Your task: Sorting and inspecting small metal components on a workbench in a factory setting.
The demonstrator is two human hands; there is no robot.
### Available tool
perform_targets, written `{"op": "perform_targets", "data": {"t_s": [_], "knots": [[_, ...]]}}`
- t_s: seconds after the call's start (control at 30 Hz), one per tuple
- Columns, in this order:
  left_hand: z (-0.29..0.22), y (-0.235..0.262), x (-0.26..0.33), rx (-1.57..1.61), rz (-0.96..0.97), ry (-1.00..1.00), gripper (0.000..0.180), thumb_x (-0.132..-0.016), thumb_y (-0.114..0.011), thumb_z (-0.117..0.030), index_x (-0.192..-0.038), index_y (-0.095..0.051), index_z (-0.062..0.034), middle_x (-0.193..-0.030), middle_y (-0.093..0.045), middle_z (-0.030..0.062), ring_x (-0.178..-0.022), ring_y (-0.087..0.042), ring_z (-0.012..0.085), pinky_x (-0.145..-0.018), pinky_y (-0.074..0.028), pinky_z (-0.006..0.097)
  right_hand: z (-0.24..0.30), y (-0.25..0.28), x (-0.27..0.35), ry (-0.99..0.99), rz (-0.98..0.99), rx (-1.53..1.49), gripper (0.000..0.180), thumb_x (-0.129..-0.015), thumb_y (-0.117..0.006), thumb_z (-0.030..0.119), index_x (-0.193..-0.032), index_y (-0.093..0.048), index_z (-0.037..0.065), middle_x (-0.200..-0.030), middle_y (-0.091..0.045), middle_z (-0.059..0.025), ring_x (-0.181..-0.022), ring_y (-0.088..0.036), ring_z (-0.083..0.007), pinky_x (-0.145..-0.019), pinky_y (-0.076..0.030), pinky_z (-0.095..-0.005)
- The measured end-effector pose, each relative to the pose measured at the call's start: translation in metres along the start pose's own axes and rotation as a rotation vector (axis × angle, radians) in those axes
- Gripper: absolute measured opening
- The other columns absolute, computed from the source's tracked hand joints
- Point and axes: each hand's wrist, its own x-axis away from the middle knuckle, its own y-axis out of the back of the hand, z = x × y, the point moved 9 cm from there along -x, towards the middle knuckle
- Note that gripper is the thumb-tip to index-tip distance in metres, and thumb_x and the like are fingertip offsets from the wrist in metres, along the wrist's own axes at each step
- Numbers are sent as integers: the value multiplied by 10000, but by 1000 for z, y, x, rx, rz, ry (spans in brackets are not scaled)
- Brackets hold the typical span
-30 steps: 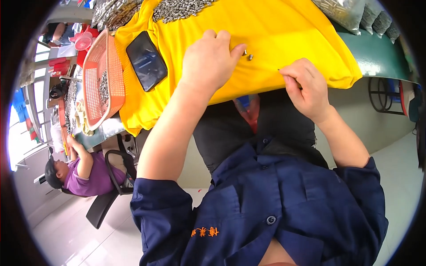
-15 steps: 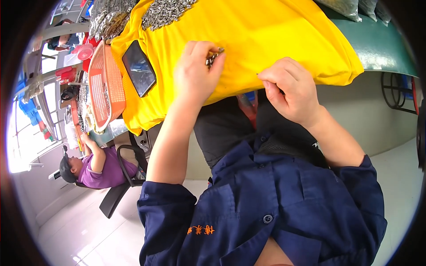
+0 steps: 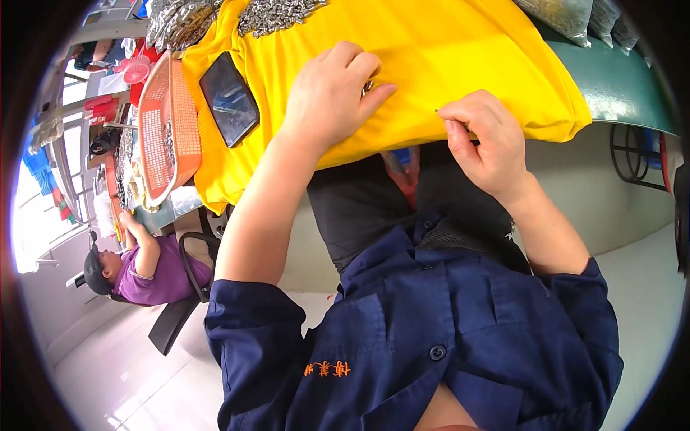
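Note:
My left hand [image 3: 327, 100] is low over the yellow cloth [image 3: 424, 43], palm down, fingers curled. Shiny small metal parts [image 3: 367, 87] show in the gap between its thumb and forefinger; the rest of them is hidden by the hand. To the right, by the cloth's near edge, my right hand [image 3: 492, 144] is closed in a pinch. A tiny dark tip [image 3: 437, 110] pokes out past its fingertips, too small to name. A heap of similar small metal parts [image 3: 277, 16] lies on the cloth at the far left.
A black phone [image 3: 230, 100] lies on the cloth beside an orange plastic basket [image 3: 169, 122]. Bagged metal pieces [image 3: 180, 25] sit at the back left, clear plastic bags [image 3: 564, 20] on the green tabletop [image 3: 604, 72]. At the left, a person in purple [image 3: 154, 273] sits working.
My left hand has turned palm down and moved slightly right and away from me, so its metal parts show less. My right hand has shifted a little to the right, still pinched.

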Motion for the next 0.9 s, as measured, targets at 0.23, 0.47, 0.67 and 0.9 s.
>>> {"op": "perform_targets", "data": {"t_s": [0.23, 0.47, 0.67, 0.9], "knots": [[-1, 1, 6, 26, -22, -46, 146, -726, -577, -188, -781, -511, -70, -776, -500, 92, -679, -525, 287, -577, -433, 353, 1, 0, -3, -48, 10, 55, 128, -670, -537, -27, -778, -526, 41, -661, -522, -68, -586, -497, -221, -519, -399, -289], [-4, 1, 9, 45, -50, -97, 136, -714, -584, -182, -726, -497, -78, -698, -488, 81, -636, -515, 275, -538, -420, 359, 2, -1, -4, -45, 5, 99, 127, -667, -532, -32, -772, -524, 38, -663, -526, -66, -583, -497, -218, -517, -399, -289], [-4, 3, 11, 108, -84, -152, 191, -691, -616, -202, -650, -481, -72, -622, -472, 77, -594, -501, 268, -514, -405, 359, 3, -3, -5, -54, 17, 118, 131, -667, -533, -32, -774, -520, 42, -660, -524, -64, -587, -497, -216, -517, -398, -289], [-7, 5, 17, 99, -144, -199, 214, -692, -619, -184, -587, -483, -57, -549, -475, 76, -534, -492, 279, -484, -398, 366, 2, -4, -4, -29, 6, 153, 127, -663, -540, -26, -768, -523, 44, -649, -521, -60, -572, -493, -211, -505, -393, -282]]}}
